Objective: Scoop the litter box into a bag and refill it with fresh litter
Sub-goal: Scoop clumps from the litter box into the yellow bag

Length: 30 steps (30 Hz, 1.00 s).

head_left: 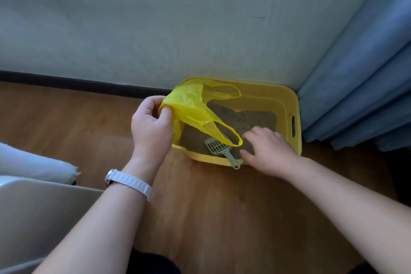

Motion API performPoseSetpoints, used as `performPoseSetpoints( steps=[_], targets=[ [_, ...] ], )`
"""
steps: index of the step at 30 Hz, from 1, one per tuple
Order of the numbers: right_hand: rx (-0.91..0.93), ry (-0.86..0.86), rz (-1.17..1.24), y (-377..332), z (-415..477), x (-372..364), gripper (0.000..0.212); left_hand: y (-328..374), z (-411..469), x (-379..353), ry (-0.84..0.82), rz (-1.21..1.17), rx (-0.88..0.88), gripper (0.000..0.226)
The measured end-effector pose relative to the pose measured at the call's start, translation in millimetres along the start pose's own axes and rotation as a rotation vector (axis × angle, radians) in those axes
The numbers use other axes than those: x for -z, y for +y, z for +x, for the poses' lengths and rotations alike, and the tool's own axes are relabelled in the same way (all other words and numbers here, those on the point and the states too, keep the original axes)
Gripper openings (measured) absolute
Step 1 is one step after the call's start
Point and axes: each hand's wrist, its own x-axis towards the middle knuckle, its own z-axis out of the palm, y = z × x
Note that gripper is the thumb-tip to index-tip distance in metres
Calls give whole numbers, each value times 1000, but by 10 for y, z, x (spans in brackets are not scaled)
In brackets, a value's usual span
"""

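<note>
A yellow litter box (pixel 289 104) sits on the wood floor against the wall, holding brown-grey litter (pixel 246 118). A grey-green slotted scoop (pixel 219 147) lies in the litter at the front, its handle resting over the front rim. My left hand (pixel 151 127) pinches a thin yellow plastic bag (pixel 191 107) at the box's left edge; the bag hangs over the litter with its handle loops spread. My right hand (pixel 266 151) hovers over the box's front right, fingers spread and relaxed, just right of the scoop handle, holding nothing.
A blue curtain (pixel 360 87) hangs right of the box. A pale wall (pixel 178 29) with a dark baseboard (pixel 77 83) runs behind. At the lower left stand a white cushion (pixel 33 164) and a pale flat object (pixel 44 218). Wood floor (pixel 211 207) lies in front.
</note>
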Motion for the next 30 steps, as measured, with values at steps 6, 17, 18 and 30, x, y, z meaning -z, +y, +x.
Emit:
performPoseSetpoints(
  steps=[6, 17, 18, 30],
  targets=[
    [-12, 92, 300, 154, -289, 509, 49, 169, -170, -272, -82, -20, -52, 9],
    [209, 270, 609, 127, -381, 698, 43, 273, -570, -568, -367, 50, -208, 15],
    [219, 322, 629, 133, -360, 679, 43, 261, -594, -579, -406, 63, -236, 13],
    [222, 485, 583, 262, -245, 566, 9, 174, -587, -595, -621, 148, -286, 15]
  ],
)
